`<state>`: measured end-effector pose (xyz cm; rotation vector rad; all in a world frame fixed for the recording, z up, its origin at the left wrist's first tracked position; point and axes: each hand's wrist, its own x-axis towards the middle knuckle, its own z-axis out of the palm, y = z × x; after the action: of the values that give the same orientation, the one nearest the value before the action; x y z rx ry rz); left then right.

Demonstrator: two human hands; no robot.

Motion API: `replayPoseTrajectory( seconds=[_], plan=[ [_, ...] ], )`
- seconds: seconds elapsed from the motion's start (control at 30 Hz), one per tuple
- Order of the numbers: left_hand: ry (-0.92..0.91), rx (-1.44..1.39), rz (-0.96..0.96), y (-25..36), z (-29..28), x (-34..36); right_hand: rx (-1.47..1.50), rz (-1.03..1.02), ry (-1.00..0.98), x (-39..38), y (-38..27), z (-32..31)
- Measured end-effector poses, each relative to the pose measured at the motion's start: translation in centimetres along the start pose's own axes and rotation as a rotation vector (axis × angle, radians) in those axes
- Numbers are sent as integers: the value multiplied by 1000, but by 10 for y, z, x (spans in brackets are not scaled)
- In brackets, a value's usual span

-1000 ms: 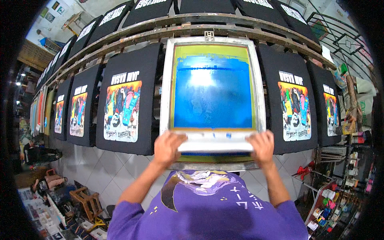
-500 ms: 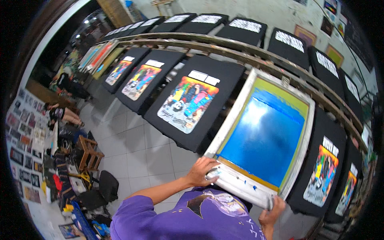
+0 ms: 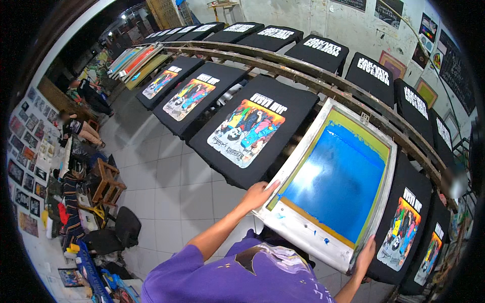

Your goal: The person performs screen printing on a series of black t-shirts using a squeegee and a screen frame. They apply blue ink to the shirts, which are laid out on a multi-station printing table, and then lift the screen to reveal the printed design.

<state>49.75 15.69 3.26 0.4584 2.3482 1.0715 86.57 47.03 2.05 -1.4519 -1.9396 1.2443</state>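
Observation:
A silk-screen printing frame with whitish rims lies in front of me, its near end close to my body. Blue ink covers most of its mesh, with yellow-green bands along the edges and a few blue drips on the near rim. My left hand grips the left rim near the close corner, thumb on top. On the opposite side, my right hand holds the right rim near its close corner. Whatever lies beneath the frame is hidden. A black T-shirt with a colourful print is stretched flat just left of it.
More printed black shirts flank the frame on the right. Behind runs a long rail, with a far row of black shirts bearing white lettering. A black chair and wooden stool stand left; two people are further back.
Both hands have shifted from the frame's near end onto its side rims, the left hand forward along its edge. My view has moved slightly, and the frame remains over the same spot.

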Motion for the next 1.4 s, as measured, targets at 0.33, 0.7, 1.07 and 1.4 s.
replayPoseTrajectory(
  seconds=[0.33, 0.7, 1.07, 1.4],
  plan=[
    [192, -184, -42, 8, 29, 13, 176, 119, 309, 38, 14, 13],
    [-202, -464, 250, 98, 91, -93, 165, 272, 713, -71, 54, -150],
    [-440, -492, 391, 97, 128, -119, 134, 426, 911, -194, 73, -187],
    [-455, -489, 406, 104, 129, -120, 189, 400, 892, -194, 73, -194]
  ],
)
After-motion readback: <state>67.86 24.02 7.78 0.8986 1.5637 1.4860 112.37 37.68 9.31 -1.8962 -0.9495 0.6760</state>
